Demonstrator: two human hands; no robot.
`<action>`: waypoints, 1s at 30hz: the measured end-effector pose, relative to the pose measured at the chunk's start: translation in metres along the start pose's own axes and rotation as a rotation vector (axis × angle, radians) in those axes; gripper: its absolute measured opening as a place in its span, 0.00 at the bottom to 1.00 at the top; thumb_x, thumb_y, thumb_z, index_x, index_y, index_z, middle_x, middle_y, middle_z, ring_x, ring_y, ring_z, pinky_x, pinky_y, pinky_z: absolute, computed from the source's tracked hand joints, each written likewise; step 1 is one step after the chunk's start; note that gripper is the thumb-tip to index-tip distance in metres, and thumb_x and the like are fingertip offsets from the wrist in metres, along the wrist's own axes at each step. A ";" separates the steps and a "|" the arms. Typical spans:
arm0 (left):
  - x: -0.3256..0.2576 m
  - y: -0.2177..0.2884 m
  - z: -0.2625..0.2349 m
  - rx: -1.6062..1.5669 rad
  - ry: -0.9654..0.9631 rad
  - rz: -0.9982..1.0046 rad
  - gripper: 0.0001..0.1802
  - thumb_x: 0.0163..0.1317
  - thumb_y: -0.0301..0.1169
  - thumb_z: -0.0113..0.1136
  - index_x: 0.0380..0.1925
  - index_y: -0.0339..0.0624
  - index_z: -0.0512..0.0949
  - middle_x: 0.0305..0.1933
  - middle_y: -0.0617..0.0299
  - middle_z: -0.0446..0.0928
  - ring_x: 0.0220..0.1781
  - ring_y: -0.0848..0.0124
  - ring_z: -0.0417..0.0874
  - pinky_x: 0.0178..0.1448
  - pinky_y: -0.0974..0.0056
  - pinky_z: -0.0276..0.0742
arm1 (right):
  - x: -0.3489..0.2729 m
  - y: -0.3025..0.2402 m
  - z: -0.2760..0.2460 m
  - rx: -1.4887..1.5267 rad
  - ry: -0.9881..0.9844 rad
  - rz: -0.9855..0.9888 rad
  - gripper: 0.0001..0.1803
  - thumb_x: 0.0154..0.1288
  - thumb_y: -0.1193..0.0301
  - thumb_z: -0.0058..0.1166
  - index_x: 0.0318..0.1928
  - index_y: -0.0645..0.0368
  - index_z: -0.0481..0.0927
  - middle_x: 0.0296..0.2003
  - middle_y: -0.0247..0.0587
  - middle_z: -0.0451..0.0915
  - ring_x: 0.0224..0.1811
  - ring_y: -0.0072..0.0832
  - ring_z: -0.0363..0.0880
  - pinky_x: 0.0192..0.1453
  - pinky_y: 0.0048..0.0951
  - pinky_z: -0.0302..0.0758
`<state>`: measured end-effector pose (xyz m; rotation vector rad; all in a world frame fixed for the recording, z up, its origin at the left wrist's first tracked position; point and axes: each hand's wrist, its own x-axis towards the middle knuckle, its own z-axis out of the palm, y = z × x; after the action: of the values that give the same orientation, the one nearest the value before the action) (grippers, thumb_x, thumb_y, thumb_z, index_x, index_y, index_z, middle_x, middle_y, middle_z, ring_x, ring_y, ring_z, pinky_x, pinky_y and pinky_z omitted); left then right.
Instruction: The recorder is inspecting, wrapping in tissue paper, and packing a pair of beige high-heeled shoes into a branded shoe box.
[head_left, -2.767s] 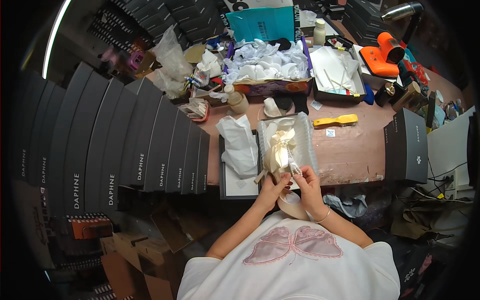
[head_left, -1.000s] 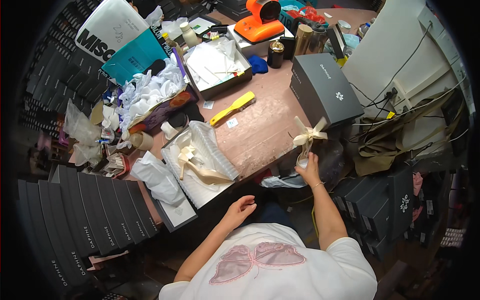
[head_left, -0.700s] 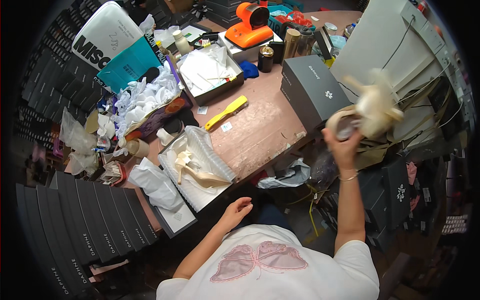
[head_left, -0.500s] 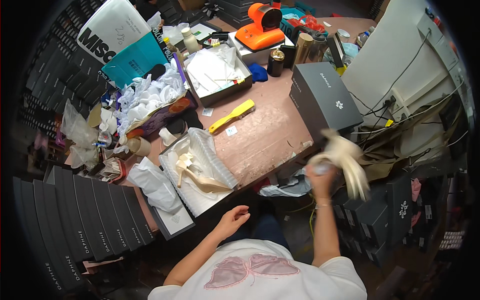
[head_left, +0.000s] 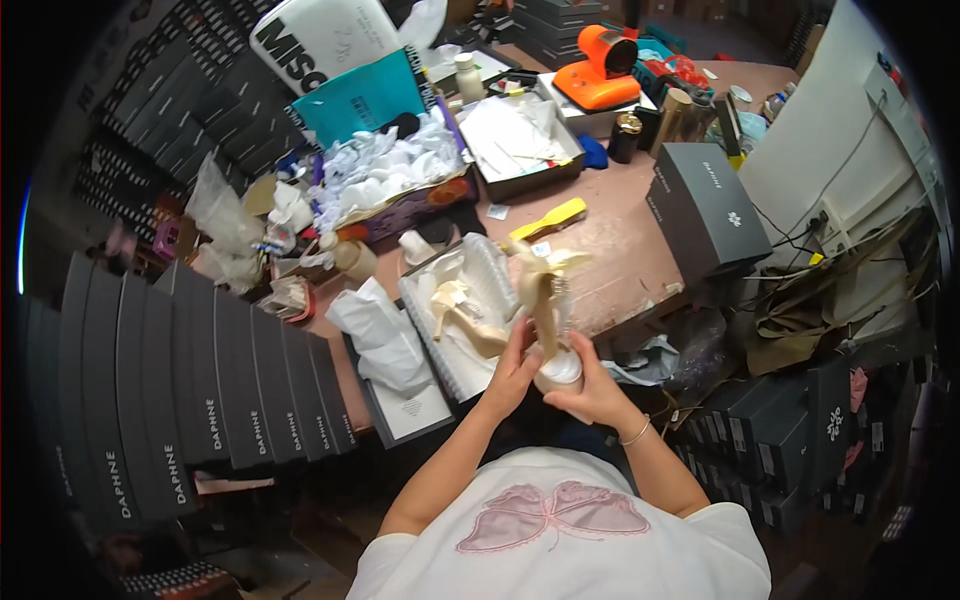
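A cream high-heeled shoe (head_left: 541, 292) is raised in front of me at the table's near edge, somewhat blurred, with a rounded pale end toward me. My left hand (head_left: 512, 373) is closed against its left side. From the right, my right hand (head_left: 593, 386) grips the same shoe near that pale end, thumb and fingers around it. Just left of my hands, a second cream shoe (head_left: 468, 322) with a bow lies in an open shoe box lined with white tissue and bubble wrap (head_left: 420, 287).
A box lid with crumpled white paper (head_left: 378, 340) lies left of the open box. Dark shoe boxes (head_left: 235, 385) stand in a row at left. On the table are a yellow brush (head_left: 548, 219), a tall dark box (head_left: 708, 215), an orange device (head_left: 598, 75) and a paper-filled tray (head_left: 525, 165).
My right hand has brought the shoe from the right side to the middle, before the open box. My left hand has risen and now holds it too. The whole view has shifted.
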<state>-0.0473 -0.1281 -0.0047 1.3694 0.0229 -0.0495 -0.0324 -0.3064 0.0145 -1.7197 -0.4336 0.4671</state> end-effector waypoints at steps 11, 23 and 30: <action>-0.017 0.006 -0.082 -0.838 -0.054 -0.161 0.40 0.67 0.63 0.33 0.61 0.39 0.62 0.56 0.47 0.73 0.55 0.56 0.78 0.56 0.48 0.79 | 0.024 -0.045 0.001 -0.212 -0.053 -0.152 0.32 0.59 0.81 0.58 0.64 0.60 0.65 0.56 0.47 0.72 0.46 0.27 0.80 0.41 0.24 0.80; -0.001 -0.003 -0.078 -1.009 -0.088 -0.470 0.48 0.62 0.70 0.30 0.63 0.37 0.60 0.58 0.42 0.70 0.57 0.51 0.77 0.58 0.44 0.75 | 0.150 -0.077 -0.053 -0.719 -0.465 -0.516 0.42 0.51 0.70 0.65 0.67 0.53 0.61 0.64 0.51 0.63 0.65 0.46 0.64 0.69 0.46 0.60; 0.013 0.009 -0.064 -0.386 -0.282 -0.733 0.30 0.74 0.47 0.32 0.59 0.34 0.68 0.51 0.54 0.77 0.50 0.65 0.80 0.55 0.63 0.77 | 0.164 -0.050 -0.031 -1.133 -0.956 -0.871 0.35 0.48 0.61 0.63 0.59 0.51 0.69 0.43 0.38 0.76 0.52 0.35 0.74 0.71 0.50 0.55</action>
<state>-0.0331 -0.0636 -0.0093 0.8988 0.2835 -0.8111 0.1216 -0.2364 0.0569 -1.9565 -2.3678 0.3660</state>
